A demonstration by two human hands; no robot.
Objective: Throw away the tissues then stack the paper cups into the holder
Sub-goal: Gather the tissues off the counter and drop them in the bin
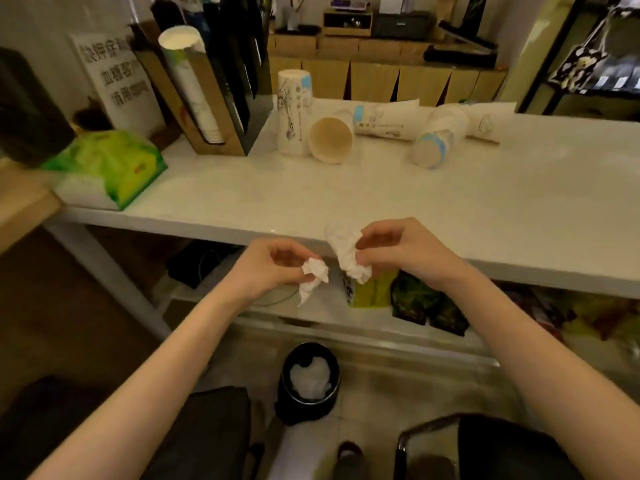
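My left hand (268, 265) grips a small crumpled white tissue (313, 277) in front of the counter edge. My right hand (398, 249) holds a larger crumpled tissue (346, 252) beside it. Both hang above a black bin (308, 408) on the floor, which has white tissue inside. On the white counter (450, 202) one paper cup stack (292, 112) stands upside down. A brown-lined cup (330, 140) and other cups (434, 140) lie on their sides. The cardboard cup holder (204, 98) leans at the back left with a stack of cups in it.
A green tissue pack (107, 166) lies at the counter's left end, with a printed sign (116, 77) behind it. A shelf under the counter holds snack bags (422, 303). A dark chair (485, 448) stands at lower right and a dark bag (204, 434) at lower left.
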